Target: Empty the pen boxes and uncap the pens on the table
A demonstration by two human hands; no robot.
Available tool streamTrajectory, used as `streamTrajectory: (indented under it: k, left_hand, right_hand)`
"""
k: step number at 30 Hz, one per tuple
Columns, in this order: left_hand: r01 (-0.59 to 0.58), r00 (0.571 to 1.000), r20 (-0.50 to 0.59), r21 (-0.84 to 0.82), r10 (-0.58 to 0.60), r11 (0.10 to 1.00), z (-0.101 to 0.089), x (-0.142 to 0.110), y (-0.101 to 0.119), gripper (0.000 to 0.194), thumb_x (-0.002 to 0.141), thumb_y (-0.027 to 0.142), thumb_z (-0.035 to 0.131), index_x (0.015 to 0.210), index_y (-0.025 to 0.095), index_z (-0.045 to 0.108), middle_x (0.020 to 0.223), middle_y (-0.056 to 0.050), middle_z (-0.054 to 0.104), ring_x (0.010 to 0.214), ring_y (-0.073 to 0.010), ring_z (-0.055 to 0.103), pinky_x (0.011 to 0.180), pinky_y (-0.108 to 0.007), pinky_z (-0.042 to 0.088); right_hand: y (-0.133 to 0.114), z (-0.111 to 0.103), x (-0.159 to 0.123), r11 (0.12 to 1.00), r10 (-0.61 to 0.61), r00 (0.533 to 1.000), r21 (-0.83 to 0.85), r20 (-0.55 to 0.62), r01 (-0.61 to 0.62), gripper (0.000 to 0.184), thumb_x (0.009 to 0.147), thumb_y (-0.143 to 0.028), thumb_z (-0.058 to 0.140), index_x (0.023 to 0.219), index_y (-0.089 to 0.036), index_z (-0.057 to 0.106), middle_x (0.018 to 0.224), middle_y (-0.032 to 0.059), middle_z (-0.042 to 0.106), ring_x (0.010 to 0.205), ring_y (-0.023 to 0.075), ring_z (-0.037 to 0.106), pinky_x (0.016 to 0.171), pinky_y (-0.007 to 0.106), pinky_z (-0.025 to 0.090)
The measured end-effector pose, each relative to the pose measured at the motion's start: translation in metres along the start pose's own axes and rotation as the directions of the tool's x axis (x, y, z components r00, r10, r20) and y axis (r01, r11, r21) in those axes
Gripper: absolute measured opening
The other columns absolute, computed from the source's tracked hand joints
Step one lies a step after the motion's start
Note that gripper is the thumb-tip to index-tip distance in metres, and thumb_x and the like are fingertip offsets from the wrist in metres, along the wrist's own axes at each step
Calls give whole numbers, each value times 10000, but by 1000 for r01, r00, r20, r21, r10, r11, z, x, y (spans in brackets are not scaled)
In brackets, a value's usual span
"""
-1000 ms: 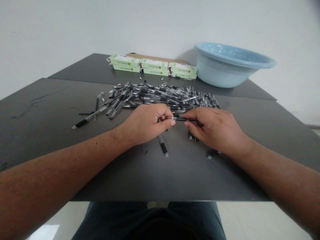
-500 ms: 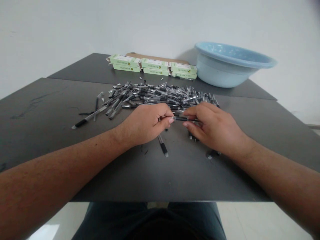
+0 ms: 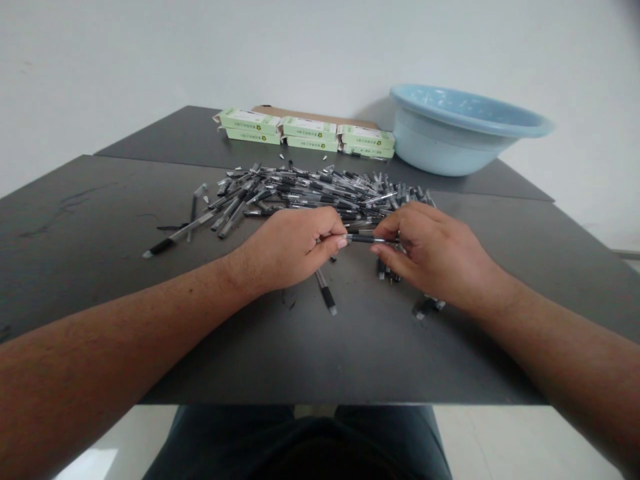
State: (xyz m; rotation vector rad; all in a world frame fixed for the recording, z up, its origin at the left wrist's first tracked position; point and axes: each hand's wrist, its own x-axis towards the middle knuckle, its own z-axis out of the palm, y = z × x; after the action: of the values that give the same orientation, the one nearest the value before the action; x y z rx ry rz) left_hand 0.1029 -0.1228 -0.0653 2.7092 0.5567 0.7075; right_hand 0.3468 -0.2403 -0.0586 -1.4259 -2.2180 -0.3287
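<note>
A clear pen (image 3: 361, 238) with a black rubber grip lies level between my two hands, above the near edge of a pile of similar pens (image 3: 320, 187). My left hand (image 3: 305, 247) pinches its left end between thumb and forefinger. Thumb and fingers of my right hand (image 3: 425, 250) close around its right end, which they partly hide. Below my left hand, a loose pen (image 3: 326, 293) rests on the dark table (image 3: 280, 360). More pens (image 3: 387, 270) lie under my right hand, partly covered by it.
Light green boxes (image 3: 250, 121) stand in stacks at the back of the table. A pale blue basin (image 3: 445, 143) sits to their right. One pen (image 3: 173, 240) sticks out to the left of the pile, and another short piece (image 3: 427, 307) lies near my right wrist.
My right hand has shifted slightly right along the pen, so more of the black grip shows. My left hand has stayed almost still.
</note>
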Motion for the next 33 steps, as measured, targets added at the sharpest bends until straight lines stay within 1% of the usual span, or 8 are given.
streamTrajectory:
  k: [2,7,13,18,23,25,29,33]
  left_hand:
    - [-11,1000,0,2,11,1000,0,0,0,206,1030,314,584,1002,199,752,915,-22,788,804,-181,705,710,-308,432]
    - [-33,999,-4,-11,33,999,1,-1,-2,194,1028,290,591,1013,196,759,915,-13,785,803,-174,704,709,-302,432]
    - [-31,1000,-2,5,31,1000,0,-1,-1,198,1030,295,591,1010,199,763,916,-15,786,822,-181,711,722,-304,439]
    - [-37,999,0,-10,37,999,1,-1,-1,191,1024,286,592,1000,198,761,903,-11,783,793,-173,702,709,-302,433]
    - [-43,999,-9,9,43,999,1,-1,-2,194,1032,288,592,1015,199,764,916,-13,785,809,-180,707,717,-307,435]
    - [-56,998,-7,14,56,998,1,-1,-3,196,1035,289,593,1010,197,764,911,-14,784,810,-182,706,715,-308,433]
    - [-63,998,-7,21,63,998,0,-1,-2,199,1042,295,594,1003,196,762,905,-14,783,789,-177,698,710,-307,429]
    - [-58,998,-5,23,58,998,0,-1,-1,191,1042,293,598,1007,202,763,907,-11,786,800,-177,703,707,-302,428]
  right_hand:
    - [0,0,1,1000,-7,1000,-4,10,7,57,1016,-236,680,1040,-200,718,952,75,768,868,239,723,766,355,555]
    - [1,1,1,999,-39,999,-14,33,39,171,1077,-237,582,1053,-188,744,935,83,777,844,237,733,755,351,548]
    - [2,0,1,1000,-21,1000,13,10,21,50,1020,-242,689,1033,-199,711,942,68,763,880,231,731,775,336,545]
    - [2,-1,1,999,-43,998,-10,50,44,155,1083,-233,590,1044,-191,734,928,70,777,852,225,740,762,337,544]
    - [3,0,0,1000,-13,1000,22,17,12,76,1011,-258,706,1038,-189,718,941,68,772,878,235,742,778,342,555]
    - [3,-1,1,1000,-14,999,3,33,14,63,1019,-240,689,1029,-192,728,931,67,775,868,234,746,765,340,553]
    - [1,-2,2,1000,-31,996,-5,85,31,173,1078,-247,595,1029,-190,751,903,71,780,835,231,750,744,342,549]
    - [1,-3,2,999,-11,999,38,47,9,95,1022,-263,675,1040,-185,726,925,69,773,849,231,745,767,342,556]
